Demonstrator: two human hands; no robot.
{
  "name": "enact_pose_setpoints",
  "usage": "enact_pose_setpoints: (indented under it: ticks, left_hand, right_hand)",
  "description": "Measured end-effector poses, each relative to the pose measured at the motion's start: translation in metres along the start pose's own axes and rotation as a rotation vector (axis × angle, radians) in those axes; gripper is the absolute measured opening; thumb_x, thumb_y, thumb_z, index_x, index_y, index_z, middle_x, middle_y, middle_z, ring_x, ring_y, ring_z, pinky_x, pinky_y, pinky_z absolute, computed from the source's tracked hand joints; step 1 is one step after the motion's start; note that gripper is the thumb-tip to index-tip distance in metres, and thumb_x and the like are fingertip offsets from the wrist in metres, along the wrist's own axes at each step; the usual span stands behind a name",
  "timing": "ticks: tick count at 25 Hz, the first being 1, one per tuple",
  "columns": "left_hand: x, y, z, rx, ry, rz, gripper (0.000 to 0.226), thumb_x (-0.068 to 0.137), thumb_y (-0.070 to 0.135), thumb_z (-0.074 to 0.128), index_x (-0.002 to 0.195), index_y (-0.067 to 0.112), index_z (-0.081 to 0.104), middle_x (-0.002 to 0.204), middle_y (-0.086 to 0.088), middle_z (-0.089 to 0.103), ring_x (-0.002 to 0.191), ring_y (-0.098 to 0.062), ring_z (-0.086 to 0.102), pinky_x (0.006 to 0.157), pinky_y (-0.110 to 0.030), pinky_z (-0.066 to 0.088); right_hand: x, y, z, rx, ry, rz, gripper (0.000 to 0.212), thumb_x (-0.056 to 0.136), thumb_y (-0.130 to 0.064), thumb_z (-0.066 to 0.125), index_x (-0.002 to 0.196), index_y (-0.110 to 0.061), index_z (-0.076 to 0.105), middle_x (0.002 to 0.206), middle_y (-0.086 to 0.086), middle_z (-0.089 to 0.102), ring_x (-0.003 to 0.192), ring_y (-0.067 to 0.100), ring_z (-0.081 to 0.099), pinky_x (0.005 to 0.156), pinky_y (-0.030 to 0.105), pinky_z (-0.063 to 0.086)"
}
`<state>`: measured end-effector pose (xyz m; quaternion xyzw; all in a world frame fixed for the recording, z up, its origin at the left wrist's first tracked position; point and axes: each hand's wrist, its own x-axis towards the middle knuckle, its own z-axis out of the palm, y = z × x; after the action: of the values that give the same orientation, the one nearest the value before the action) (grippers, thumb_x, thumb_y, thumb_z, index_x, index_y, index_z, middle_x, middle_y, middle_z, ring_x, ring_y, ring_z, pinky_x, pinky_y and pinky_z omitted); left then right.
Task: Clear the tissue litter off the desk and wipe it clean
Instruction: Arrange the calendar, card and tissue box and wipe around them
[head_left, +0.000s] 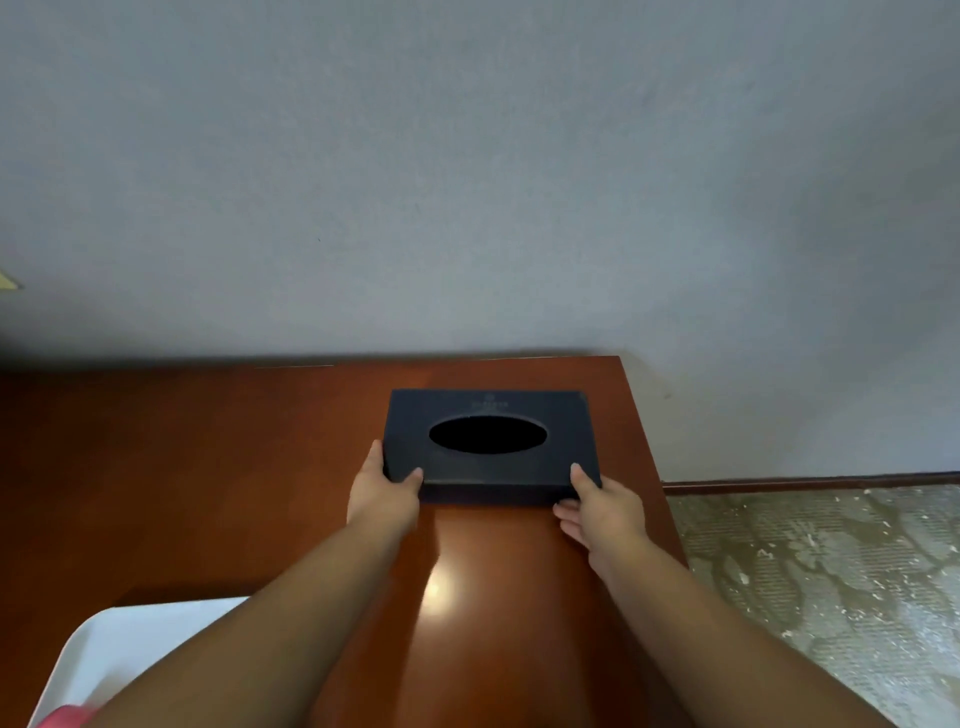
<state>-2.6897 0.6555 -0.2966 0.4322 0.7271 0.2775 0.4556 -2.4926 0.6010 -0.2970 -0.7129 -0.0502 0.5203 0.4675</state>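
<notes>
Tissue box (488, 470) gripped at both near corners

Fingers (378, 452) of the left hand (382, 496) are clamped round the near-left corner of the black box, with the thumb laid on top. The near-right corner is pinched likewise by the right hand (602, 512). The box is seen flat on the brown counter (208, 467), toward its far right corner, close to the grey wall (467, 182). A patterned floor (831, 571) is seen to the right.

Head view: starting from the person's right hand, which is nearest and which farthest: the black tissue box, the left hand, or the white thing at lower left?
1. The black tissue box: the right hand holds its near right corner.
2. The left hand: across the box, holding its near left corner.
3. The white thing: far off at lower left, beyond the left arm.
</notes>
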Motion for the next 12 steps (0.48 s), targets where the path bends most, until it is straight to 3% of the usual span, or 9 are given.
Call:
enact_pose_setpoints:
  ticks: [4,12]
  left_hand:
    - [0.041,0.017,0.000,-0.090,0.066,-0.072,0.055,0.090,0.016,0.060,0.142,0.015,0.039,0.132,-0.006,0.055,0.118,-0.027,0.053,0.096,-0.032,0.043]
    - [0.058,0.022,-0.001,-0.162,0.071,-0.064,0.051,0.091,0.016,0.059,0.140,0.016,0.042,0.128,-0.004,0.056,0.116,-0.024,0.053,0.091,-0.028,0.040]
  right_hand:
    - [0.027,-0.027,0.032,-0.015,-0.032,-0.015,0.044,0.092,-0.023,0.060,0.132,-0.008,0.050,0.101,0.017,0.065,0.085,0.026,0.067,0.078,0.037,0.055]
    - [0.039,-0.036,0.045,0.067,-0.052,0.032,0.056,0.091,-0.020,0.061,0.141,-0.009,0.038,0.114,0.025,0.062,0.095,0.031,0.065,0.085,0.042,0.053]
